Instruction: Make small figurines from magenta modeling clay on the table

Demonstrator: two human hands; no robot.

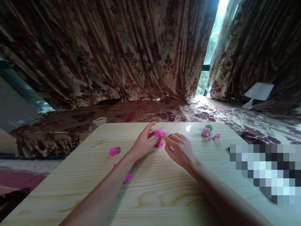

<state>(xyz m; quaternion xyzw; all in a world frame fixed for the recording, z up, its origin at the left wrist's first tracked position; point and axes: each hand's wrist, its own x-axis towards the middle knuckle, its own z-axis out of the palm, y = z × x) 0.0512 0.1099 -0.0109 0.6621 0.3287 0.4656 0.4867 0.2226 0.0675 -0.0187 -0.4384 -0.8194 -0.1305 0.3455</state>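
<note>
A bright pink lump [160,133], which looks like modelling clay, is between my two hands near the table's far side. My left hand [145,141] grips it from the left with thumb and fingers, the index finger stretched out above. From the right, my right hand [180,147] pinches at it with index finger and thumb, the other fingers curled. Another bright pink part [159,144] shows just below the lump; whether the two are joined I cannot tell. Left of my left forearm lie a pink piece [113,151] and a second pink piece [128,178], partly behind the arm.
At the table's far right are a pale pink piece [206,131], a green piece [209,127] and a smaller pale pink piece [216,137]. A blurred-out object [265,172] covers the right edge. Behind the table [150,197] stand a white lamp [259,91] and patterned curtains [141,47].
</note>
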